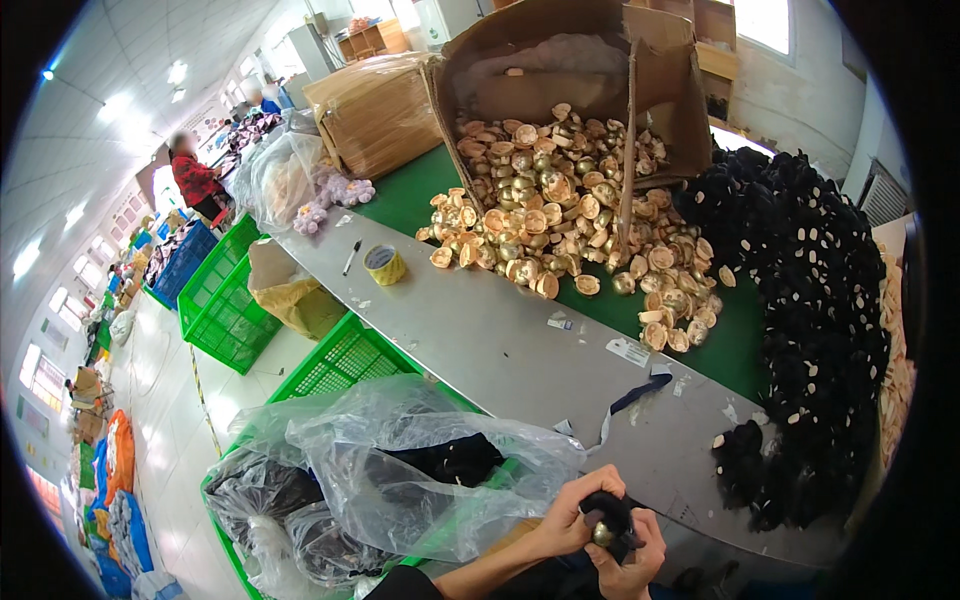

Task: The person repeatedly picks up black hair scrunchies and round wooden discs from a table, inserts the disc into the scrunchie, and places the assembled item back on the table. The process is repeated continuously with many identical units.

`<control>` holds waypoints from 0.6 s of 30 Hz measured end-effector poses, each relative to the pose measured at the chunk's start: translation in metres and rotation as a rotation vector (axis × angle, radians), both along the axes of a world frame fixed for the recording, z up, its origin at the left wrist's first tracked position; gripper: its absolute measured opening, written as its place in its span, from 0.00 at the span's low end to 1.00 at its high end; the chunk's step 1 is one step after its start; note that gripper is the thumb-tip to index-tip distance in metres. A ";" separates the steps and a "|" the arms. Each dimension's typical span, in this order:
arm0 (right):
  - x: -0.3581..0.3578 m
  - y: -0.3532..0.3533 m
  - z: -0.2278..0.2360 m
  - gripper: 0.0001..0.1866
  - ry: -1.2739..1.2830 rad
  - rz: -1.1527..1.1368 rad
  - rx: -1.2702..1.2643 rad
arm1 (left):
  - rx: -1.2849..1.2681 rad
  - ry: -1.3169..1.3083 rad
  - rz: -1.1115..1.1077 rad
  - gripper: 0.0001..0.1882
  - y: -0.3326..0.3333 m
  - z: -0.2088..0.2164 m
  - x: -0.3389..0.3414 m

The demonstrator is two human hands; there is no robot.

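At the table's near edge, my left hand (568, 512) and my right hand (634, 562) are both closed around one small black plush piece (612, 510). A shiny gold shell (602, 534) shows in the plush, between my fingers. Fingertips hide part of both, so how the shell sits in the fabric is unclear. Across the table lies a heap of gold half-shells (540, 215) with pale insides, spilling from a tipped cardboard box (535, 85). To the right is a large mound of black plush pieces (815, 310) with small pale ovals on them.
Left of my hands stands a green crate (335, 365) with clear plastic bags (420, 440) inside. On the grey table (480, 345) are a yellow tape roll (384, 264), a marker (352, 257) and a dark strap (640, 392). A person in red (193, 175) stands far left.
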State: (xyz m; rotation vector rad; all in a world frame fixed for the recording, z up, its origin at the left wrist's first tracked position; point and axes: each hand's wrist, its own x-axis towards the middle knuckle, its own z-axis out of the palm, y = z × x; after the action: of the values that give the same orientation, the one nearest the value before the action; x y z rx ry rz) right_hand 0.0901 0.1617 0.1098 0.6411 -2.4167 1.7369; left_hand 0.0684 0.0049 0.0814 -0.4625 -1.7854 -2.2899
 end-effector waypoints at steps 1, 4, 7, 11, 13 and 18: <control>-0.002 -0.001 0.004 0.22 -0.115 0.022 -0.040 | 0.012 -0.022 0.009 0.12 0.001 -0.004 0.001; -0.007 0.003 -0.004 0.27 -0.361 0.112 -0.188 | 0.020 -0.082 0.017 0.25 0.003 -0.010 0.001; -0.008 0.000 -0.011 0.29 -0.492 0.114 -0.349 | -0.011 -0.108 -0.005 0.25 0.002 -0.006 0.001; -0.004 0.001 -0.012 0.27 -0.321 0.057 -0.209 | -0.023 -0.075 0.013 0.11 0.002 -0.002 -0.001; -0.002 0.000 -0.013 0.27 -0.160 0.009 -0.119 | -0.035 -0.065 0.033 0.11 0.003 0.000 -0.002; -0.003 0.000 -0.021 0.23 0.131 -0.026 -0.019 | -0.190 -0.084 0.010 0.15 -0.007 0.012 -0.001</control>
State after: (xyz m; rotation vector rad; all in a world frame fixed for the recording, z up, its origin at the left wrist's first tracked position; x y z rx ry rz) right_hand 0.0872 0.1613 0.0885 0.6947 -2.3076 1.6506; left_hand 0.0669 -0.0017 0.0929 -0.3917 -2.0527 -2.1730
